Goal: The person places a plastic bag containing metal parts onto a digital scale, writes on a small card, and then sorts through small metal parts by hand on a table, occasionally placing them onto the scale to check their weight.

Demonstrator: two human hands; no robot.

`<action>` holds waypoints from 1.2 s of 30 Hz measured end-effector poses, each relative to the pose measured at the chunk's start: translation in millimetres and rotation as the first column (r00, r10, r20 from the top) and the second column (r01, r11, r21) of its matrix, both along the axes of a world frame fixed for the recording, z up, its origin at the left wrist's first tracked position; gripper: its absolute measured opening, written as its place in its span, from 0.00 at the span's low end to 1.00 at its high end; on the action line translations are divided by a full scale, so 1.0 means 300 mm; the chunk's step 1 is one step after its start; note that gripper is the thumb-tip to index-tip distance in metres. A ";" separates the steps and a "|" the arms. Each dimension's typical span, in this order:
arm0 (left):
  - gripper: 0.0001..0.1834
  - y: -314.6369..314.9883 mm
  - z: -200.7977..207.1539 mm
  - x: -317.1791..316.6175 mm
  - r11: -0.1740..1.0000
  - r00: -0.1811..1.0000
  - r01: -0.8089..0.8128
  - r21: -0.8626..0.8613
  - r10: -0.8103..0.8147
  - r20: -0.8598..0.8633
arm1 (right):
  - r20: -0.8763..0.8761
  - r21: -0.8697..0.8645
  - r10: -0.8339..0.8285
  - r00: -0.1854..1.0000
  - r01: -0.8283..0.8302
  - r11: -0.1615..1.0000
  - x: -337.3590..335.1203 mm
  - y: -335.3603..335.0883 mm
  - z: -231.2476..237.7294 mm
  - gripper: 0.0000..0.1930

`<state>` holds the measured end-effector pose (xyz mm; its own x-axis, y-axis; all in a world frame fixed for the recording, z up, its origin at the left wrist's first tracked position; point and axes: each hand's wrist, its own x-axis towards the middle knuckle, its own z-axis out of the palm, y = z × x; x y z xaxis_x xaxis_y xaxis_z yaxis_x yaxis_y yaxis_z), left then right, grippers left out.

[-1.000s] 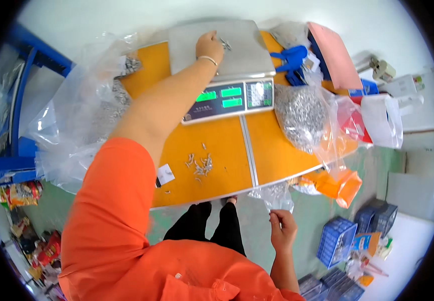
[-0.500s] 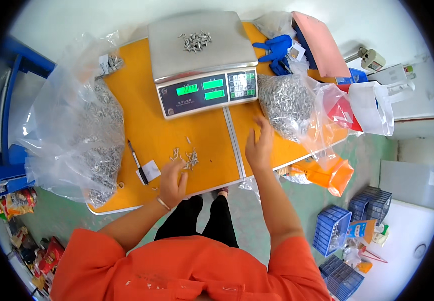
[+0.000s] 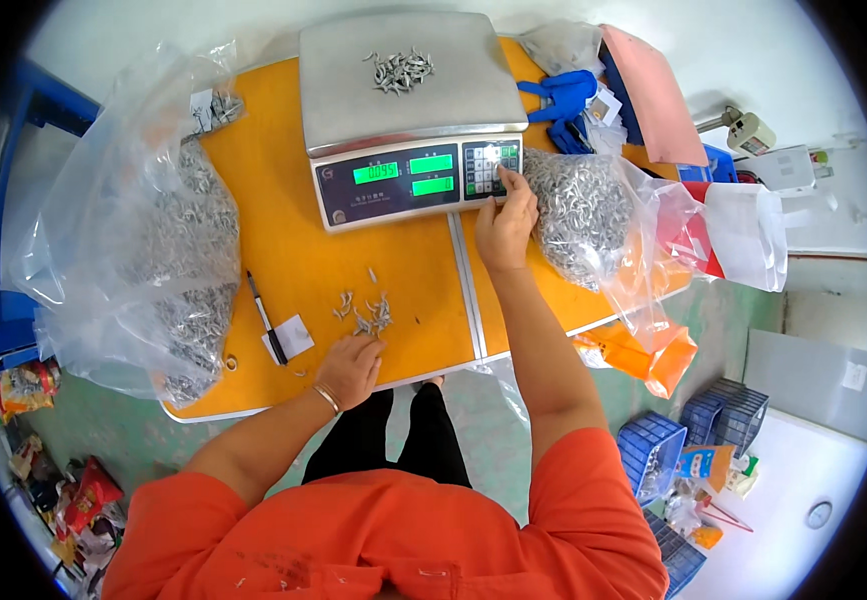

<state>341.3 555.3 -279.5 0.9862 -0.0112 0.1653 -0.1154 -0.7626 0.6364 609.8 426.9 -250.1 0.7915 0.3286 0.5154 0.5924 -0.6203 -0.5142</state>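
- Head view: right hand (image 3: pixel 505 222) at the scale (image 3: pixel 413 110) keypad (image 3: pixel 489 168), fingers stretched forward, one fingertip on a key; holds nothing.
- Left hand (image 3: pixel 350 368) near the table (image 3: pixel 293 250) front edge, palm down, fingers loosely curled, touching the loose parts (image 3: pixel 365 312); whether it pinches any, cannot tell.
- Small pile of metal parts (image 3: pixel 400 70) sits on the scale pan, toward the back, apart from both hands.
- Doing the keying well (judgement): press one key with the fingertip only, keep wrist and sleeve off the pan so the reading stays steady; keep the left hand flat on the table, not nudging the scale; watch the green displays (image 3: pixel 405 178) settle before letting go.
- Loose parts by the left hand should be swept together, not scattered toward the edge.
- Counts: one scale; three lit green displays; one keypad.
- One pile on the pan; pieces too small to count.
- One loose cluster on the table; roughly a dozen pieces, exact count unclear.
- Two big clear bags of parts: left bag (image 3: pixel 163 270), right bag (image 3: pixel 578 210).
- One pen (image 3: pixel 261 316), one small white slip (image 3: pixel 291 336) just beside it.
- One pink sheet (image 3: pixel 653 95) at the far right, blue item (image 3: pixel 558 95) beside the scale.
- Blue crates (image 3: pixel 688 430) on the floor: at least two.
- Two hands, both the person's own.
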 end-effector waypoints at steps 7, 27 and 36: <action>0.14 -0.008 0.005 0.004 0.998 1.000 -0.004 0.056 0.004 -0.011 | -0.045 -0.019 -0.022 0.999 0.021 1.000 0.009 0.010 -0.011 0.21; 0.15 -0.015 0.006 0.014 0.999 0.999 0.004 0.048 -0.001 -0.054 | -0.050 -0.167 0.013 0.999 -0.022 0.986 -0.086 -0.028 -0.033 0.22; 0.15 -0.013 -0.001 0.006 0.994 1.000 -0.005 0.111 0.007 -0.025 | -0.124 -0.263 0.035 0.992 -0.067 0.962 -0.051 -0.020 0.016 0.21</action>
<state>343.2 551.6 -279.8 0.9901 -0.0222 0.1384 -0.0956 -0.8293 0.5505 594.6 420.8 -245.3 0.8199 0.4824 0.3081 0.5718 -0.7149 -0.4023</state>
